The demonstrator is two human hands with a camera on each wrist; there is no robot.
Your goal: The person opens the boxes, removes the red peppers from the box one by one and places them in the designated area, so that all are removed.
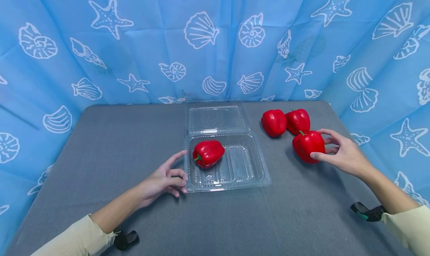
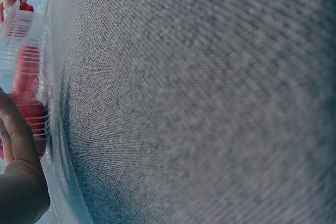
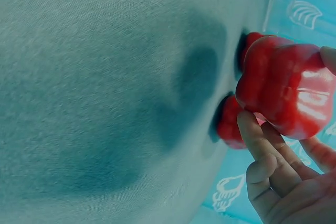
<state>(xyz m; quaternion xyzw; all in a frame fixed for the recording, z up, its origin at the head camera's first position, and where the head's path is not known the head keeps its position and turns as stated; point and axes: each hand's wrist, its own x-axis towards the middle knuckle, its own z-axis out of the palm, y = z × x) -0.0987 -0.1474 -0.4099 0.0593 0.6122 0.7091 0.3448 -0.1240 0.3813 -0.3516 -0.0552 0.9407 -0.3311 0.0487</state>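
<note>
My right hand grips a red bell pepper between thumb and fingers. In the right wrist view this pepper is raised off the table, its shadow apart from it. A clear plastic clamshell container lies unfolded at the middle, its lid laid back to the far side. Another bell pepper lies on its side in the container's left part, green stem toward the near left. My left hand rests its loosely bent fingers at the container's left edge, near the front corner.
Two more red bell peppers stand side by side on the grey table, right of the lid and beyond my right hand. A blue curtain with white shells and starfish hangs along the back and sides.
</note>
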